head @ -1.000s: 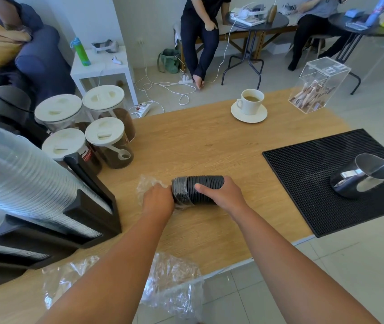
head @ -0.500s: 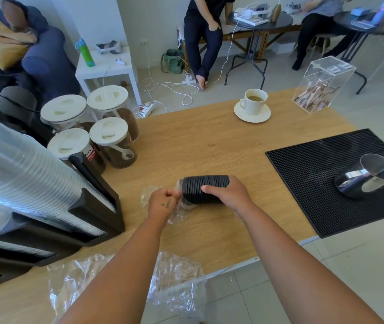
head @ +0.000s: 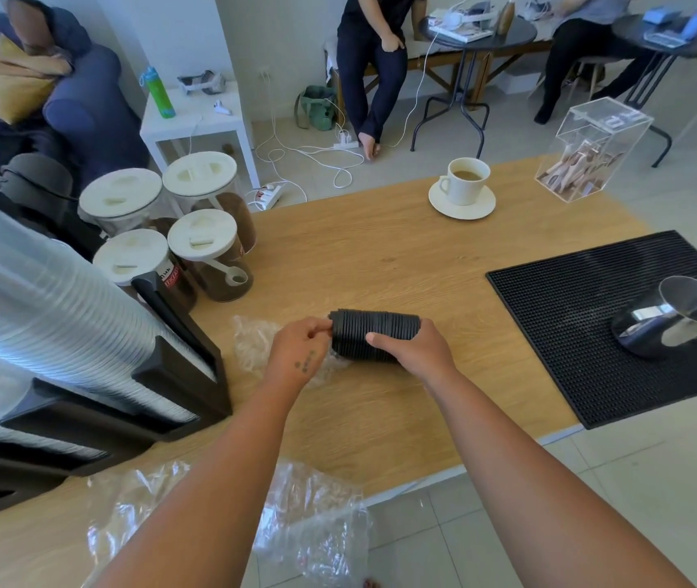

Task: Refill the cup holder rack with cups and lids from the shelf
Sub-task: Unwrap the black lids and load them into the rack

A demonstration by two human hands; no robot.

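- Far left: the black cup holder rack [head: 177, 367] sits on the wooden surface [head: 380, 265], with long stacks of clear cups [head: 41, 316] lying in its slots (they fill most of that side of the view).
- Just behind the rack, four jars with white lids [head: 202, 235], brown stuff inside a couple of them.
- Crumpled clear plastic wrap [head: 253, 341] lies on the surface right by the left hand [head: 300, 354], which is curled up with its fingertips pinching at the left end of the stack of black lids [head: 374, 333].
- The lid stack lies on its side near the middle of the surface, and the right hand [head: 414, 350] is closed around its right half, thumb on the near side.
- Another clear plastic bag [head: 312, 528] hangs over the near edge between the forearms.
- Further back, a white cup of coffee on a saucer [head: 463, 188].
- Right side: a black rubber mat [head: 571, 316] with a steel pitcher [head: 673, 316] tipped on its side, and a clear acrylic box [head: 592, 150] of sachets behind it.
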